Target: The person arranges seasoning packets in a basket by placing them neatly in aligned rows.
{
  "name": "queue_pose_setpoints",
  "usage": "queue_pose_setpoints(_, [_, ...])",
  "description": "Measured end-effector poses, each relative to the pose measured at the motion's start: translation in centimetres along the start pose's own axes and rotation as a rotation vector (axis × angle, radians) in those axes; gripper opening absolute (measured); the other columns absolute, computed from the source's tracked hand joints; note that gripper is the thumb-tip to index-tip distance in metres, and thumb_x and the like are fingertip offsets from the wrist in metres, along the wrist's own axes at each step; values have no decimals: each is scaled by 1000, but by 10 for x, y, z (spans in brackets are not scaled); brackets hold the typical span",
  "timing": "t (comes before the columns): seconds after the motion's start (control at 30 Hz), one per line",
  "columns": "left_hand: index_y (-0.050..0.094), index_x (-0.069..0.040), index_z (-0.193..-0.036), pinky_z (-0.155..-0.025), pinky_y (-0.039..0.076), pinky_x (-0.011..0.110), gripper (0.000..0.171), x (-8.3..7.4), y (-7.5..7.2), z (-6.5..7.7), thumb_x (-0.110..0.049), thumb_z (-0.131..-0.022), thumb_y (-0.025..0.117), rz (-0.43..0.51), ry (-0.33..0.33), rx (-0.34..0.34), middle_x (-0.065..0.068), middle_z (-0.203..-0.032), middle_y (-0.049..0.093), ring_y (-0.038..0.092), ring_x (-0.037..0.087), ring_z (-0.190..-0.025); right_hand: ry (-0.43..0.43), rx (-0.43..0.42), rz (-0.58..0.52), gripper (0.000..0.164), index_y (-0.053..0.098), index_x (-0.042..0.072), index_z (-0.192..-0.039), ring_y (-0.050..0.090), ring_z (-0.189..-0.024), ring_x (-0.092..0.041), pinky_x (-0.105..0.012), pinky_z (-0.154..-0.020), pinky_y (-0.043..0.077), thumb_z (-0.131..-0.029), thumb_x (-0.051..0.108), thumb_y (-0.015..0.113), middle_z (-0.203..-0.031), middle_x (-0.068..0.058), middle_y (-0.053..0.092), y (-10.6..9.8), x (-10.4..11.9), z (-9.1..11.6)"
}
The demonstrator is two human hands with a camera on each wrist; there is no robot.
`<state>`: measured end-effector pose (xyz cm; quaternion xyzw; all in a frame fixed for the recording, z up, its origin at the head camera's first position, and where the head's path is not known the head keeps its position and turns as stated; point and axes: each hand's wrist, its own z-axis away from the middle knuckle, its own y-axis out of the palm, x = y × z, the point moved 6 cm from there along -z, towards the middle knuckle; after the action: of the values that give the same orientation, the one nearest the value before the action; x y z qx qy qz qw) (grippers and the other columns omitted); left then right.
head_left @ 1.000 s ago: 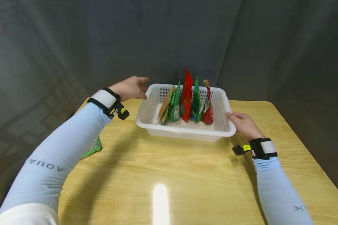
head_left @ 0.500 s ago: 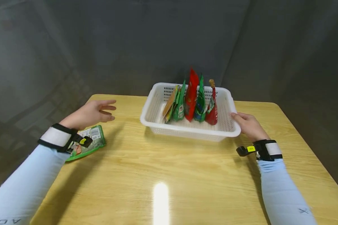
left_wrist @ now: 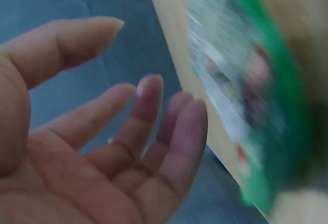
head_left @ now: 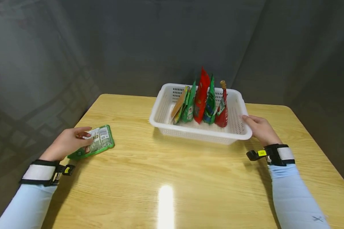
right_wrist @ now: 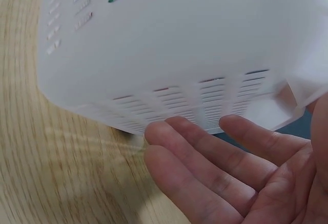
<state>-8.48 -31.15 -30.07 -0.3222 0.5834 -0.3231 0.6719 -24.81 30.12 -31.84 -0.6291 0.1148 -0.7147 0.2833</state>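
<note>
At the table's left, my left hand (head_left: 70, 141) hovers over a green-edged food pouch (head_left: 104, 140) lying flat. The left wrist view shows that hand's fingers (left_wrist: 146, 101) loosely bent and apart from the pouch, which is blurred there. A white plastic basket (head_left: 196, 130) stands toward the back, and my right hand (head_left: 262, 128) grips its right end. The thumb lies over the rim, while the other fingers (right_wrist: 205, 152) are against the slotted outer wall in the right wrist view. Inside the basket several packets stand upright, among them a red pouch (head_left: 202, 98) and a green pouch (head_left: 210, 101).
Also in the basket are a red bottle-shaped packet (head_left: 222, 111) with a tan cap and a brown packet (head_left: 179, 105) leaning left. The wooden table (head_left: 132, 178) reaches back to a dark curtain (head_left: 160, 41). Light glares off the table's front.
My left hand has left the basket's left end and come left and toward me, over the pouch. My right hand stays at the basket. The whole view has shifted somewhat left.
</note>
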Motion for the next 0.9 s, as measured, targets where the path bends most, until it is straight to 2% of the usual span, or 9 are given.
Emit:
queue_pose_setpoints(0.1, [34, 12, -147, -74, 49, 43, 74, 17, -6, 10, -30, -96, 66, -46, -79, -42, 38, -126, 51, 54, 46, -107, 3, -3, -9, 83, 31, -2, -153, 49, -118, -38, -45, -92, 46, -100, 61, 37, -143, -30, 45, 0, 1, -1])
queue_pose_setpoints(0.23, [19, 15, -149, -77, 47, 55, 91, 33, -14, 21, -38, -93, 67, -86, -185, -70, 45, -130, 40, 46, 54, -110, -6, -18, -22, 82, 33, -2, -152, 49, -118, -37, -43, -91, 47, -100, 61, 38, -142, -29, 46, -1, 3, -3])
queue_pose_setpoints(0.3, [12, 17, -149, -80, 45, 62, 96, 40, -17, 25, -40, -93, 66, -99, -222, -75, 49, -130, 35, 42, 58, -112, -10, -24, -25, 81, 34, -2, -152, 50, -117, -36, -41, -89, 48, -100, 61, 38, -142, -29, 47, -1, 3, -2])
queue_pose_setpoints(0.4, [7, 21, -147, -83, 43, 66, 100, 49, -17, 29, -42, -93, 65, -114, -256, -65, 51, -129, 33, 40, 61, -113, -13, -26, -22, 80, 35, -1, -152, 51, -116, -35, -39, -87, 49, -101, 60, 38, -141, -28, 47, -2, 3, -2])
queue_pose_setpoints(0.47, [6, 22, -145, -80, 46, 62, 102, 54, -14, 30, -42, -93, 66, -116, -259, -55, 51, -128, 34, 44, 59, -110, -10, -24, -26, 80, 34, -1, -152, 51, -116, -35, -40, -88, 48, -101, 60, 38, -142, -28, 47, -2, 3, -1])
queue_pose_setpoints(0.57, [1, 22, -145, -69, 51, 50, 104, 59, -6, 27, -36, -92, 68, -60, -253, -34, 49, -122, 39, 60, 47, -91, -8, -23, -37, 80, 33, 0, -153, 50, -117, -37, -45, -92, 47, -100, 60, 39, -143, -29, 45, -2, 2, 0])
queue_pose_setpoints(0.67, [-4, 21, -146, -59, 49, 38, 104, 60, 1, 22, -26, -91, 70, -5, -237, -44, 47, -115, 43, 62, 35, -78, -8, -30, -36, 80, 33, 0, -153, 51, -116, -37, -45, -92, 47, -100, 60, 39, -142, -29, 46, -2, 1, 0])
queue_pose_setpoints(0.8, [-9, 18, -148, -58, 53, 38, 97, 56, 5, 17, -9, -93, 67, 102, -219, -111, 47, -116, 41, 60, 42, -87, -13, -32, -27, 80, 35, -2, -151, 53, -113, -36, -38, -85, 50, -101, 59, 39, -140, -29, 48, -1, 1, 2])
queue_pose_setpoints(0.9, [-7, 13, -151, -60, 58, 40, 89, 50, 5, 12, 2, -95, 61, 213, -207, -183, 45, -121, 39, 62, 36, -84, -11, -28, -24, 79, 35, -3, -151, 53, -113, -35, -34, -82, 51, -101, 59, 38, -139, -29, 49, 0, 0, 3])
